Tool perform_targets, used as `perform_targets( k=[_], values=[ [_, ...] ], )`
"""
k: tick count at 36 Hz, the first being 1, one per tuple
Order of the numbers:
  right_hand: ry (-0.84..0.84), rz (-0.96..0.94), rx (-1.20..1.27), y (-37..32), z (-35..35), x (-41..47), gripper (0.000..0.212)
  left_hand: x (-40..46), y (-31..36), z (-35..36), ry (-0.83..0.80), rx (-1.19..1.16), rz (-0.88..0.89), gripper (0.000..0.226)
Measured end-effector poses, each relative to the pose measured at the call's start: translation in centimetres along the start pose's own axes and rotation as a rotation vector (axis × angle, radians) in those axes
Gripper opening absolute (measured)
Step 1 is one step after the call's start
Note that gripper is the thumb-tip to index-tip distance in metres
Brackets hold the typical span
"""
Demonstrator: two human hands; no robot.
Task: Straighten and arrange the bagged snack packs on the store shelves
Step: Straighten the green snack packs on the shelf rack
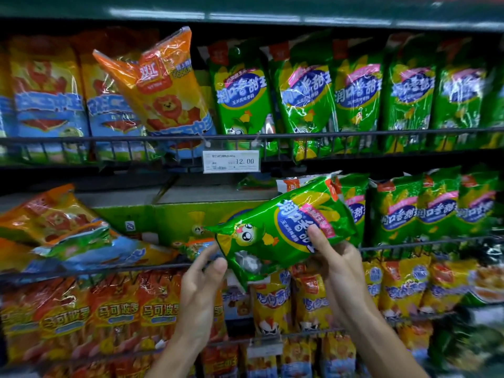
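In front of the middle shelf, a green snack pack (283, 227) sits tilted in both hands. Right hand (336, 264) grips its lower right edge, thumb across the front; left hand (200, 279) pinches the lower left corner. Right of it, upright green packs (433, 205) behind the wire rail (425, 244). Left side, orange packs (62, 227) flopped over. Price tag (231, 161) above reads 12.00.
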State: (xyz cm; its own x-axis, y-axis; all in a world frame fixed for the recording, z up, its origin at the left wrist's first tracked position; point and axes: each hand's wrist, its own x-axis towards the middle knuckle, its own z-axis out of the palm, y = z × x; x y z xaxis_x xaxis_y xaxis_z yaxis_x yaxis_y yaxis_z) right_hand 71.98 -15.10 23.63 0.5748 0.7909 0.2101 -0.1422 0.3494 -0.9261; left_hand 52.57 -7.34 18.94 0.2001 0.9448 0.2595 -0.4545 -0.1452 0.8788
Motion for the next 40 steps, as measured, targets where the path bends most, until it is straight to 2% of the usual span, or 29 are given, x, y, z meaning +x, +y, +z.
perform_targets(
  k=[2,4,7,9,11,14,16,19,22,23,25,28,31,34,36,38,40],
  values=[
    [-0.031,-0.081,-0.097,-0.4,-0.6,0.4,0.111,0.2,0.6,-0.4,-0.066,0.116,0.031,0.084],
    [-0.041,-0.156,-0.187,-1.0,-1.1,0.7,0.105,0.7,1.5,-0.6,-0.17,0.234,0.082,0.073],
    [-0.099,-0.271,-0.309,-2.2,-1.8,0.8,0.082,1.4,3.2,-0.6,-0.319,0.364,0.132,0.077],
    [-0.177,-0.321,-0.371,-2.8,-1.9,0.8,0.064,1.7,3.9,-0.4,-0.421,0.402,0.081,0.084],
    [-0.243,-0.344,-0.461,-2.9,-1.5,0.5,0.045,1.8,4.3,0.3,-0.501,0.465,0.02,0.082],
    [-0.296,-0.323,-0.458,-2.1,-0.8,0.1,0.021,2.0,3.8,1.2,-0.507,0.625,0.026,0.074],
    [-0.318,-0.322,-0.433,-1.9,-0.4,-0.1,0.008,2.1,3.3,1.4,-0.467,0.642,0.066,0.06],
    [-0.274,-0.286,-0.382,-1.1,-0.1,0.1,0.037,1.8,2.9,1.8,-0.426,0.559,0.101,0.047],
    [-0.284,-0.231,-0.413,-0.4,-0.3,0.1,0.017,1.8,2.3,1.8,-0.382,0.487,0.111,0.046],
    [-0.286,-0.22,-0.418,-0.1,-0.5,0.3,0.03,1.7,2.2,1.9,-0.372,0.464,0.111,0.046],
    [-0.306,-0.203,-0.417,0.3,-1.0,0.3,0.035,1.7,1.8,1.8,-0.354,0.424,0.115,0.045],
    [-0.379,-0.224,-0.517,0.4,-1.4,0.0,0.054,1.7,1.5,2.1,-0.313,0.396,0.145,0.042],
    [-0.381,-0.276,-0.541,0.4,-1.7,0.3,0.041,1.7,1.6,2.8,-0.319,0.409,0.155,0.042],
    [-0.325,-0.327,-0.505,-0.2,-2.0,0.4,0.033,2.3,2.2,3.4,-0.407,0.487,0.161,0.041],
    [-0.269,-0.342,-0.497,-0.5,-2.2,0.7,0.026,3.2,2.6,3.1,-0.442,0.578,0.205,0.038],
    [-0.19,-0.324,-0.481,-0.5,-3.1,1.2,0.022,4.2,2.9,2.2,-0.4,0.677,0.297,0.035],
    [-0.141,-0.336,-0.505,-1.0,-3.6,1.4,0.031,5.2,3.2,1.5,-0.375,0.835,0.373,0.039]
  ],
)
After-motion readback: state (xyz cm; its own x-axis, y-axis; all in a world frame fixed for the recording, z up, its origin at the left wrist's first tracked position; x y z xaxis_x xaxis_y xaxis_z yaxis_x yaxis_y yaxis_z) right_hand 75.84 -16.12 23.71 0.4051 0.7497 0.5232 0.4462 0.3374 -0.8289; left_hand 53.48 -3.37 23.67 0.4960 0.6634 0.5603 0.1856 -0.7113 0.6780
